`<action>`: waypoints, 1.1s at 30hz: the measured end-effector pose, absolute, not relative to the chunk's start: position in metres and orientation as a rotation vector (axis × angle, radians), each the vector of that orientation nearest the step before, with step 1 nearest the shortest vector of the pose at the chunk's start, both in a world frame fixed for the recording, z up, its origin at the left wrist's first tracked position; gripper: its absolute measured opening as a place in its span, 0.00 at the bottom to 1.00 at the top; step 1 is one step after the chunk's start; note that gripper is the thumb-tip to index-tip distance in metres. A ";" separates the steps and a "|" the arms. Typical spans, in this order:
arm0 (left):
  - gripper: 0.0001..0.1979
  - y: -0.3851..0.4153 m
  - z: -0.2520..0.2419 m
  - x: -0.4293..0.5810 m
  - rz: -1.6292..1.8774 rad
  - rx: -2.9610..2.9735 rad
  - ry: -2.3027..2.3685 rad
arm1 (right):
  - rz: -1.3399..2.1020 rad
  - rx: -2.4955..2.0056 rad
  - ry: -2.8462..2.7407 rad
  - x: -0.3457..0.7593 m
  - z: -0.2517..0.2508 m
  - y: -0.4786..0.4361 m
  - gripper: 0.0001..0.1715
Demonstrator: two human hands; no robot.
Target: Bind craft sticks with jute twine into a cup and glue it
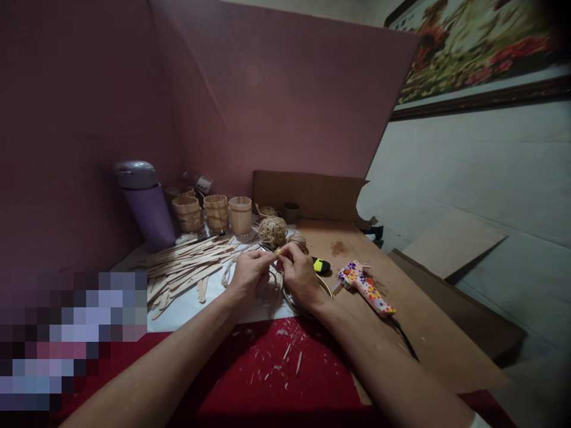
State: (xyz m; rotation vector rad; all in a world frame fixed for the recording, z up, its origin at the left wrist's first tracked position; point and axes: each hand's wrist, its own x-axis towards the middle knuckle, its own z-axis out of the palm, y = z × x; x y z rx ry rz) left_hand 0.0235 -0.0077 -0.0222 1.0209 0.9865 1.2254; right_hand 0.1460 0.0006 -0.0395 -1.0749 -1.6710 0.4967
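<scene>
My left hand (252,273) and my right hand (301,276) meet over the front of the work surface, thumbs and fingertips pinched together. A thin strand that looks like twine runs between them, mostly hidden by the fingers, and pale loops hang beneath. Just behind the hands lies a ball of jute twine (272,232). Partly under my right wrist is a gold-coloured hoop (329,288). A tool with a black and yellow handle (321,265) lies beyond my right hand, partly covered by it.
Many flat wooden sticks (182,272) lie on white paper at left. Behind stand a purple bottle (151,214) and several wooden-stick cups (241,215). A flower-patterned glue gun (366,288) rests on cardboard (428,339) at right, its cord trailing forward. Scraps litter the red cloth (267,368).
</scene>
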 end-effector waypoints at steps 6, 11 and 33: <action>0.12 -0.009 -0.021 0.023 1.205 0.973 0.968 | 0.571 -1.106 -1.664 0.145 -0.037 -0.001 0.08; 0.10 -0.008 -0.020 0.025 1.199 0.928 0.966 | 0.592 -1.136 -1.689 0.144 -0.036 -0.001 0.07; 0.12 0.003 -0.019 0.018 1.355 1.010 1.036 | 0.772 -1.122 -1.467 0.142 -0.040 0.004 0.09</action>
